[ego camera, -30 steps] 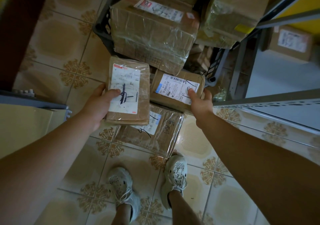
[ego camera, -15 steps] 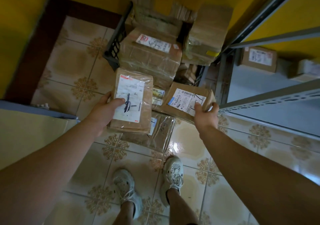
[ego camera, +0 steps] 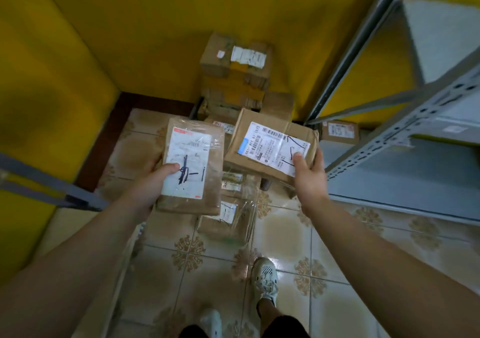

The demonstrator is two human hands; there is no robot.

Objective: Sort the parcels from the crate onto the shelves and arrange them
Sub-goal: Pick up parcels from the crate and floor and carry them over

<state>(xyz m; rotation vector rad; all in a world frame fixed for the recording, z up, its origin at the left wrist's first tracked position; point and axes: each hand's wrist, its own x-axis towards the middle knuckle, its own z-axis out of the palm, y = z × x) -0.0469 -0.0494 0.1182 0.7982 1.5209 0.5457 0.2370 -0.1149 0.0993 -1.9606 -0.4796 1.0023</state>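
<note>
Cardboard flat parcel [ego camera: 197, 156]: left hand [ego camera: 148, 189] gripped it, thumb over label
Labelled box [ego camera: 270, 140]: right hand [ego camera: 309, 179] held it, thumb on top

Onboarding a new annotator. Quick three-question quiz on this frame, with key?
1. True or false: the left hand holds nothing.
2. Where does the small parcel at far right lie? A on a chair; B on the low shelf; C in a bag.
3. Fill in: the right hand has its thumb on the box's white ____.
Key: 1 false, it grips a flat parcel; 2 B; 3 label.
</note>
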